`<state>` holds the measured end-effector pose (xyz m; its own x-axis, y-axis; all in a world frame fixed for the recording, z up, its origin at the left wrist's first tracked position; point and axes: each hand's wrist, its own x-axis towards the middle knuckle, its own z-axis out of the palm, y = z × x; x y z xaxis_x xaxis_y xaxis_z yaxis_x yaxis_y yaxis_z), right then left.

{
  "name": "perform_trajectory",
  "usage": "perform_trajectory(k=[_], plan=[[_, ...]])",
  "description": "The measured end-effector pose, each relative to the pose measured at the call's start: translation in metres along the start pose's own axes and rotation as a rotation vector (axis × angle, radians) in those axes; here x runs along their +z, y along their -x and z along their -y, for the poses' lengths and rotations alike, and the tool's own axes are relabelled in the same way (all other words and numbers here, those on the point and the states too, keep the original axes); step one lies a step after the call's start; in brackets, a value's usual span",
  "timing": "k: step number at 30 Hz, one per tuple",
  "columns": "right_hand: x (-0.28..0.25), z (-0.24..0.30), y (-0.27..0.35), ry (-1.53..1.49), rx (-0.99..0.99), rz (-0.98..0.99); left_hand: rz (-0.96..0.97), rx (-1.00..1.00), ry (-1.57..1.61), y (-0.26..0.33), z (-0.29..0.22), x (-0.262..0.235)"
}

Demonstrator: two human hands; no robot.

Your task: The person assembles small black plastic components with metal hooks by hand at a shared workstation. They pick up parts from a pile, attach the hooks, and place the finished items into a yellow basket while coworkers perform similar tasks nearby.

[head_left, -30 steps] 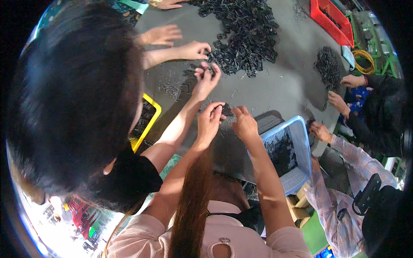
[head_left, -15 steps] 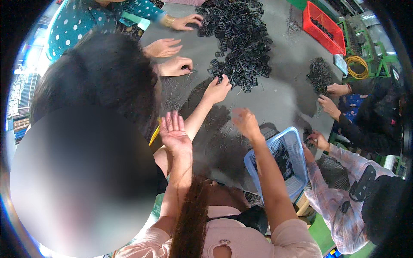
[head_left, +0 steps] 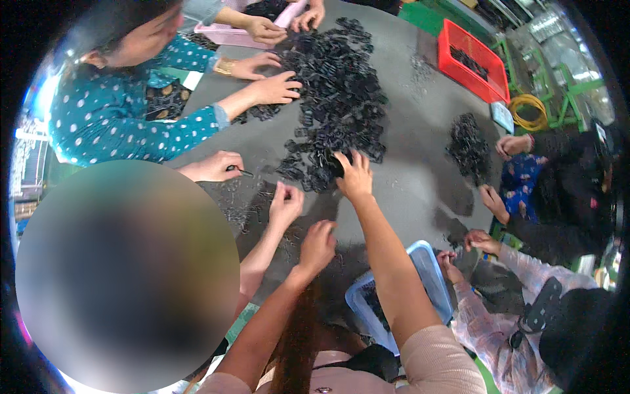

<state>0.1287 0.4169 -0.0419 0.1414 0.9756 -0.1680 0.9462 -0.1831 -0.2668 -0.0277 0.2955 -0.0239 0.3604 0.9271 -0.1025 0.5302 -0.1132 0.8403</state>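
My right hand (head_left: 356,176) reaches to the near edge of a large pile of small black parts (head_left: 341,98) on the grey table. Its fingers are apart and touch the pile; a dark part lies by the thumb. My left hand (head_left: 317,244) hovers over the table nearer to me, fingers bent together. Whatever it may hold is hidden. Below my right forearm stands a blue plastic basket (head_left: 425,257) with black parts inside, partly covered by the arm.
Co-workers' hands (head_left: 279,88) rest by the pile at the left; others work at the right beside a smaller dark heap (head_left: 467,143). A neighbour's hand (head_left: 286,203) is close to my left hand. A red basket (head_left: 474,60) and a pink basket (head_left: 246,33) stand farther off.
My right hand has moved forward from above the blue basket's far side to the pile. My left hand, palm up and open before, has moved right and its fingers have bent.
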Motion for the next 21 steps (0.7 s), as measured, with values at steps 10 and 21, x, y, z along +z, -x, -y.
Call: perform_trajectory(k=[10,21], plan=[[0.02,-0.015,0.064,-0.787,0.288,0.213,0.446,0.105,-0.62,0.052,0.061,0.004],[-0.018,-0.054,0.062,-0.941,0.459,0.301,0.055,0.016,-0.326,0.059,0.062,-0.015]])
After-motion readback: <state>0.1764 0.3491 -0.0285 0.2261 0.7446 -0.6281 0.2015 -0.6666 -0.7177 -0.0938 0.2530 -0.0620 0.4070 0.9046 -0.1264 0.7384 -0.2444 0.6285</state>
